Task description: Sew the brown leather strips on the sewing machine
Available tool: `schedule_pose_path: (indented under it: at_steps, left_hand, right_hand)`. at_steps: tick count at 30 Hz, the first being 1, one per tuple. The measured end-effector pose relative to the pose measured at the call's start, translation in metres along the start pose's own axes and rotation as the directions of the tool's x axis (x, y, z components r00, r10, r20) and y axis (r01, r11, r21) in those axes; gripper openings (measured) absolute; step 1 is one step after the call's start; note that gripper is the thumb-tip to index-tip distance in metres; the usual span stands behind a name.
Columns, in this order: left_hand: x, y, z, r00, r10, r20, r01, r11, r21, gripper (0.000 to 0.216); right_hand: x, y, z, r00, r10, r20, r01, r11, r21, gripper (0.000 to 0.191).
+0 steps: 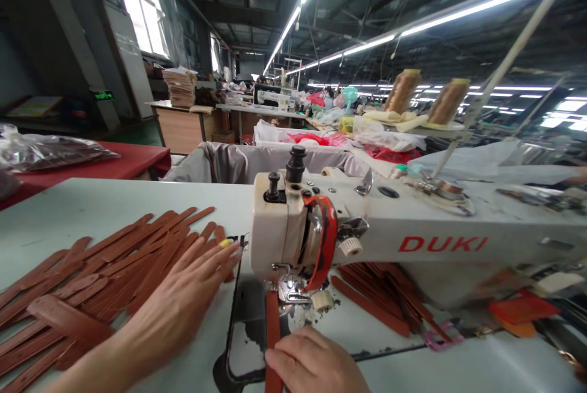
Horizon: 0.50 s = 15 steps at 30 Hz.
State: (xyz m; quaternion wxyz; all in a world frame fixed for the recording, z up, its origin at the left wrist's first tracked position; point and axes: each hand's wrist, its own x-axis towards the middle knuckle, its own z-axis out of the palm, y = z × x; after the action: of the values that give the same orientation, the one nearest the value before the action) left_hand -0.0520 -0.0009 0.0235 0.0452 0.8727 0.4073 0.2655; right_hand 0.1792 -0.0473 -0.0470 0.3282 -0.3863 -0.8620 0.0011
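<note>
A white sewing machine (380, 240) with red DUKI lettering stands before me. One brown leather strap (273, 319) lies lengthwise under its presser foot, the near end running toward me. My right hand (318, 359) pinches that strap between thumb and fingers close to the front of the machine bed. Out to the left, my left hand (183, 289) reaches forward with fingers stretched, a yellow wrap on one fingertip. Beneath and beside it spreads a loose pile of brown straps (105, 258) with rounded ends. Whether the left fingers touch those straps is unclear.
More brown straps (371, 295) lie under the machine arm. Right of them are small purple scissors (443, 337) and orange-red pieces (523, 313). Behind stands a grey cloth-lined bin (238, 161). Thread cones (403, 90) rise at the back; a red-covered table (132, 164) is left.
</note>
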Motion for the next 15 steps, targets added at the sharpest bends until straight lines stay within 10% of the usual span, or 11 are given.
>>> schedule_pose_path:
  at_steps: [7,15]
  left_hand:
    - [-0.023,0.026,0.044,0.978,0.195,-0.078,-0.198,0.979,-0.043,0.038]
    - [-0.018,0.022,0.036,0.965,0.256,0.046,-0.257,0.966,0.01,0.046]
  right_hand:
    - [-0.004,-0.001,0.001,0.998,0.013,0.055,-0.012,1.0,-0.021,0.022]
    - [-0.009,0.004,0.008,0.998,0.024,0.057,-0.022,0.999,-0.042,0.016]
